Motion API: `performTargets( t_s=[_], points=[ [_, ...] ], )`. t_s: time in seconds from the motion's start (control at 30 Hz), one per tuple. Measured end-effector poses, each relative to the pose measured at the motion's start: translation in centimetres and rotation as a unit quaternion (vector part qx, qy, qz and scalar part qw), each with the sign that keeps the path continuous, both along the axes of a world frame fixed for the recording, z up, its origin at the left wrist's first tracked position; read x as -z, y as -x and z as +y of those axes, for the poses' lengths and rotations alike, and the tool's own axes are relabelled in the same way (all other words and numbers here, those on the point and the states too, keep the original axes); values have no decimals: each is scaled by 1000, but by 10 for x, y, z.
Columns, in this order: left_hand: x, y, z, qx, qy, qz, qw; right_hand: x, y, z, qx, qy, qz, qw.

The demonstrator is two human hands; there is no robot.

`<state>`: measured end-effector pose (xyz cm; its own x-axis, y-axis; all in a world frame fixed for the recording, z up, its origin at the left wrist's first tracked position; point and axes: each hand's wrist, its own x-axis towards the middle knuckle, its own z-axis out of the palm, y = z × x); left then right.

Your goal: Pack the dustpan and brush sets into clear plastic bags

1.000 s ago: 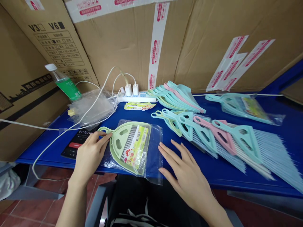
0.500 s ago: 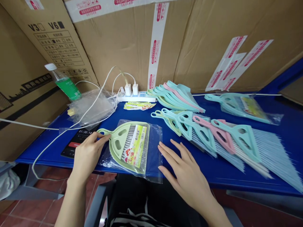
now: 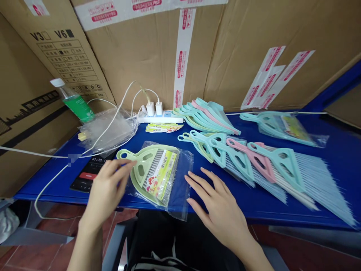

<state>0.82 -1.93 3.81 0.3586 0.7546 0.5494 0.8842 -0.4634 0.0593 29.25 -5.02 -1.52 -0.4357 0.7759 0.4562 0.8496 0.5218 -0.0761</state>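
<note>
A green dustpan (image 3: 135, 177) with a small grey-bristled brush (image 3: 148, 163) on it lies in a clear plastic bag (image 3: 180, 192) at the table's front edge. A yellow-green printed card (image 3: 163, 175) rests over the bristles inside the bag. My left hand (image 3: 108, 188) hovers at the dustpan's handle side, index finger and thumb apart, holding nothing I can see. My right hand (image 3: 217, 207) is open, its fingers spread beside the bag's right edge; whether the fingertips touch the plastic I cannot tell.
Loose brushes (image 3: 237, 158) and stacked dustpans (image 3: 208, 114) lie to the right. A bagged dustpan set (image 3: 282, 126) is at far right. Plastic bags (image 3: 109, 126), a bottle (image 3: 76, 105), a phone (image 3: 84, 178), printed cards (image 3: 162, 128), a power strip (image 3: 169, 117) and cables occupy the left and back.
My left hand has let go of the dustpan's handle, and its fingers have parted. The bagged dustpan has turned slightly. My right hand stays open beside it.
</note>
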Motion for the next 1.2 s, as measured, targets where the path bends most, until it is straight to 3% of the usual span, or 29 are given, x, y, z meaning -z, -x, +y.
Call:
performTargets(
  t_s=[0.13, 0.2, 0.43, 0.83, 1.2],
  points=[
    [4, -32, -29, 186, 84, 43, 978, 1, 1, 0, 5, -17, -1, 1000],
    [10, -41, -35, 225, 103, 67, 967, 2, 2, 0, 2, -36, 2, 999],
    [19, -39, -31, 245, 59, 46, 967, 1, 2, -1, -11, -68, 25, 997],
    [14, -26, -29, 258, 131, -10, 957, 3, 4, -4, -69, -108, 115, 985],
    [18, -11, -11, 186, 109, -19, 976, 14, 25, -23, -45, -106, 121, 986]
  ],
)
